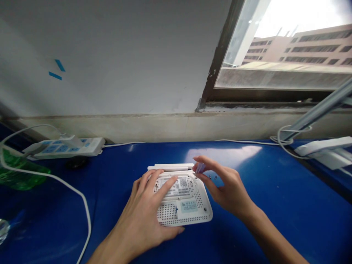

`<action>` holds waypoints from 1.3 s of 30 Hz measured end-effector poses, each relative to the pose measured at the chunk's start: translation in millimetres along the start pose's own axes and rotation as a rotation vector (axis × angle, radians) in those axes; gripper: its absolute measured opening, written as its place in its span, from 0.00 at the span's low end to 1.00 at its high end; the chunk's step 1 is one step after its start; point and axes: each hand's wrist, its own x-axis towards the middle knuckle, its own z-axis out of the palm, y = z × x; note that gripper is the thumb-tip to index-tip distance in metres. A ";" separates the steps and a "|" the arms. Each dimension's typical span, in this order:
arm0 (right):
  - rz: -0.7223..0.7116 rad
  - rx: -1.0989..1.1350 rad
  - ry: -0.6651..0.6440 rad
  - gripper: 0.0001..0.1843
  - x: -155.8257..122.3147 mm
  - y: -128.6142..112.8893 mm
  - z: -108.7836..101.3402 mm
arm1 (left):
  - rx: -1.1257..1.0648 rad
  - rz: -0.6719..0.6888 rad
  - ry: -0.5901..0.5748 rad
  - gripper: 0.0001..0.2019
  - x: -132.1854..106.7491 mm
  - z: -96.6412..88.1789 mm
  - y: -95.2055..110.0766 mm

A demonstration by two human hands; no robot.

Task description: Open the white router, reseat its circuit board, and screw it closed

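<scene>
Router (189, 216) lies underside-up on the blue tabletop (275, 205), white and perforated, its antennas (170, 167) folded along the far edge. The left hand (140, 211) lies open across it, fingers spread over the label (183, 182) with no grip. The right hand (228, 187) pinches a small lilac piece (200, 168) between thumb and fingertips, just beside the router's far corner and above two tiny screws (212, 176) on the tabletop. A power strip (63, 148) sits well off to the left.
</scene>
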 end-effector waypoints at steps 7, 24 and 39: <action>0.061 -0.076 0.084 0.19 5.0 -9.6 8.1 | 0.010 -0.003 -0.002 0.54 1.5 0.1 0.9; 0.178 0.263 0.325 0.35 7.2 10.0 -34.8 | 0.103 0.116 0.131 0.41 6.7 13.7 -6.4; 0.286 0.091 -0.019 0.29 -7.8 53.2 -50.4 | 0.227 0.145 0.136 0.41 10.7 17.4 -9.9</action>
